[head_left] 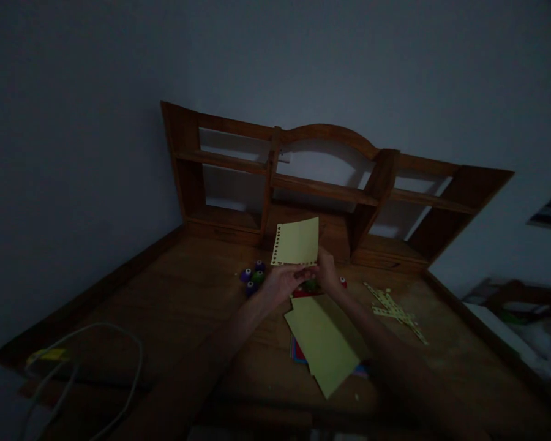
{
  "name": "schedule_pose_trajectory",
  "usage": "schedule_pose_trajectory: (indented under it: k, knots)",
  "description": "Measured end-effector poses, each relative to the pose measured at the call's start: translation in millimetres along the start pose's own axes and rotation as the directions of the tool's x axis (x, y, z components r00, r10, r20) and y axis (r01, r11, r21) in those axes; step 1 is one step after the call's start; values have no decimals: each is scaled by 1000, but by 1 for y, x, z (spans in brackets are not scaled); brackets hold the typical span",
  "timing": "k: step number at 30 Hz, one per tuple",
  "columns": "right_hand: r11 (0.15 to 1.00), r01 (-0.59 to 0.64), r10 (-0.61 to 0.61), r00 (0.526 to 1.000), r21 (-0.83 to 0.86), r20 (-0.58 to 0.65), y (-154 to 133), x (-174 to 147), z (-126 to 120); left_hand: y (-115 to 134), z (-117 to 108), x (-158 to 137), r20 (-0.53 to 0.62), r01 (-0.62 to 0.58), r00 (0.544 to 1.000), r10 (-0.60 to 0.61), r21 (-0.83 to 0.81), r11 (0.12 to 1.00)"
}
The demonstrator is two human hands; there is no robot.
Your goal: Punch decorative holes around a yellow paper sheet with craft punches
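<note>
A pale yellow sheet of paper point(298, 240) stands raised above the desk, with small holes along its left and lower edges. My right hand point(327, 271) is closed on its lower right corner. My left hand point(282, 283) has its fingers bent against the lower edge, pinching there and meeting my right fingers. Shadow hides whether anything else is between them. Beneath my wrists, larger yellow sheets point(326, 337) lie over a stack of coloured paper point(298, 352). Left of my hands sit several small round purple, blue and green pieces point(250, 285) with white tops.
Yellow perforated paper strips point(395, 312) lie in a loose pile on the right of the wooden desk point(202, 294). A wooden shelf unit point(326, 190) rises along the back. A red piece point(343, 282) sits beside my right wrist. A pale cable point(138, 355) loops at the front left.
</note>
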State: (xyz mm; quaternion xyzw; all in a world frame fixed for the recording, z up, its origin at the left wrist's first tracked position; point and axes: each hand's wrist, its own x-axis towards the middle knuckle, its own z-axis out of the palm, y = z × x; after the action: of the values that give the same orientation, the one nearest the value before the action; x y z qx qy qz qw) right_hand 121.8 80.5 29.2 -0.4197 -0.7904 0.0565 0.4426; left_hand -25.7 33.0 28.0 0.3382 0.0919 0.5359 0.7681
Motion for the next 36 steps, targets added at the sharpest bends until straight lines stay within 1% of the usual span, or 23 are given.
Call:
schedule_pose_trajectory:
  k: [2, 4, 7, 8, 9, 11, 13, 14, 15, 16, 17, 19, 20, 22, 23, 24, 25, 26, 28, 30, 33, 35, 36]
  knots:
    - [999, -43, 42, 999, -31, -15, 9, -13, -11, -5, -1, 0, -15, 13, 1000, -12, 66, 998]
    - [995, -94, 94, 995, -11, -29, 14, -26, -21, -12, -3, -1, -42, 20, 999, -14, 150, 989]
    - [966, -187, 192, 981, 181, -12, 18, -47, -33, -23, -7, -1, -130, -17, 990, 57, 286, 958]
    - [930, -242, 247, 969, 276, 19, 19, -54, -36, -26, -9, -1, -164, -22, 983, 83, 342, 939]
    - [870, -317, 310, 947, 378, 79, 21, -60, -37, -29, -11, 0, -195, -19, 975, 105, 401, 916]
    - [693, -483, 474, 865, 535, 165, 25, -71, -37, -34, -16, 4, -244, 10, 961, 132, 506, 863]
    - [550, -576, 569, 789, 605, 234, 28, -77, -34, -36, -19, 8, -279, 31, 947, 156, 566, 824]
    - [517, -592, 587, 771, 618, 247, 29, -80, -32, -37, -20, 8, -294, 39, 941, 169, 588, 808]
    - [517, -592, 587, 771, 619, 247, 29, -81, -31, -37, -21, 8, -304, 42, 934, 188, 615, 787]
    - [548, -576, 573, 787, 606, 229, 28, -82, -30, -38, -20, 5, -313, 47, 925, 214, 655, 754]
    - [609, -544, 540, 817, 577, 201, 26, -83, -30, -40, -20, 2, -307, 53, 921, 241, 709, 703]
    - [790, -414, 409, 905, 452, 113, 23, -84, -30, -45, -15, -10, -284, 75, 907, 311, 835, 545]
    - [866, -340, 334, 939, 367, 82, 21, -84, -31, -48, -11, -18, -262, 108, 925, 276, 876, 470]
    - [950, -219, 205, 975, 223, 85, 20, -85, -31, -54, 1, -31, -240, 113, 940, 242, 890, 442]
    - [969, -177, 160, 981, 173, 107, 19, -85, -30, -57, 10, -37, -186, 78, 957, 221, 903, 422]
    - [981, -144, 126, 982, 132, 140, 19, -85, -29, -59, 18, -41, 9, -53, 993, 121, 931, 361]
    - [988, -122, 104, 980, 96, 168, 18, -85, -28, -61, 27, -43, 259, -221, 963, -81, 923, 316]
    - [992, -108, 95, 979, 62, 180, 16, -85, -26, -61, 36, -44, 428, -360, 876, -222, 887, 288]
    - [996, -87, 81, 977, 19, 200, 11, -86, -21, -63, 49, -45, 611, -575, 730, -306, 791, 209]
    - [998, -68, 65, 974, 7, 217, 5, -88, -18, -65, 57, -46, 684, -683, 644, -343, 716, 146]
    - [998, -53, 48, 968, 14, 247, -4, -91, -13, -69, 60, -48, 709, -756, 547, -445, 647, 99]
    - [998, -55, 50, 965, 12, 258, -7, -93, -12, -71, 61, -50, 694, -764, 519, -500, 638, 93]
    - [998, -56, 52, 964, 9, 262, -8, -93, -11, -71, 62, -51, 688, -759, 521, -505, 644, 94]
